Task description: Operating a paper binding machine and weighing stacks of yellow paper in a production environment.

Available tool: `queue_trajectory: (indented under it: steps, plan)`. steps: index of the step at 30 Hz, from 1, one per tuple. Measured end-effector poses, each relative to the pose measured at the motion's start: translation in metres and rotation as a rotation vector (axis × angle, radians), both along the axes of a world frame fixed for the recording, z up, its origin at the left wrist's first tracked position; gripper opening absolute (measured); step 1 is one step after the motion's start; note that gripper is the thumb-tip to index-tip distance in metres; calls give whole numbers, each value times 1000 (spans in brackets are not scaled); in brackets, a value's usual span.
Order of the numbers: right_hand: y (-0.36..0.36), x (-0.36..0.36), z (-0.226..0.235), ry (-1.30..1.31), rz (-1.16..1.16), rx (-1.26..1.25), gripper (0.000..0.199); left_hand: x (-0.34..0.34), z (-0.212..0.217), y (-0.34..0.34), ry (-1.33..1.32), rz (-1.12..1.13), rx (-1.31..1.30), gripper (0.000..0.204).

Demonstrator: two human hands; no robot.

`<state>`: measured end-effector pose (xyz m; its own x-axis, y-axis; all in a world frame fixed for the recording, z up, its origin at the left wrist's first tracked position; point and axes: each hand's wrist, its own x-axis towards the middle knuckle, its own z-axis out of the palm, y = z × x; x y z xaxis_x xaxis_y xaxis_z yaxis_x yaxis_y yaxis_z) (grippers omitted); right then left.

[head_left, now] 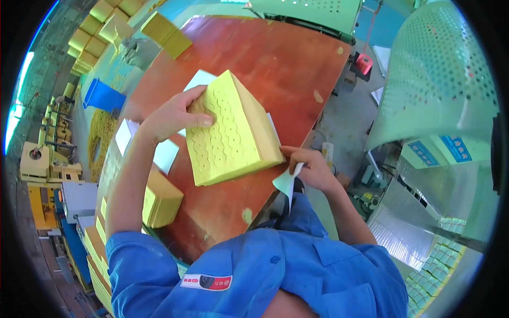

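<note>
A thick yellow stack of paper sheets (233,132), its top embossed with wavy rows of dots, lies tilted on a reddish-brown table (275,63). My left hand (172,114) presses on the stack's upper left side, fingers spread over its top. At the stack's lower right corner, by the table's edge, my right hand (313,167) pinches a white sheet of paper (286,180). More white paper (199,79) shows from under the stack.
A second yellow stack (161,199) sits on the table to the lower left, with white sheets (164,153) beside it. More yellow stacks (167,34) lie at the far end and on the floor. A blue bin (103,95) stands left; a perforated green machine guard (440,74) rises right.
</note>
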<state>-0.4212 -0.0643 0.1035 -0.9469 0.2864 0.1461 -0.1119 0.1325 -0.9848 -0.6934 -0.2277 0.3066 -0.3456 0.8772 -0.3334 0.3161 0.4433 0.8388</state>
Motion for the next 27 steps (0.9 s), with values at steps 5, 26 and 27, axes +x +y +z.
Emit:
queue_trajectory:
  steps: [5, 26, 27]
  plan:
    - [-70, 50, 5, -83, 86, -166, 17, 39, 7, -61, 1, -60, 6, 74]
    - [-102, -9, 223, 118, -75, -53, 72, 136, 40, -122, 62, 453, 717, 65]
    - [-103, -15, 220, 72, -57, 0, 73, 127, 30, -117, -48, 483, 736, 65]
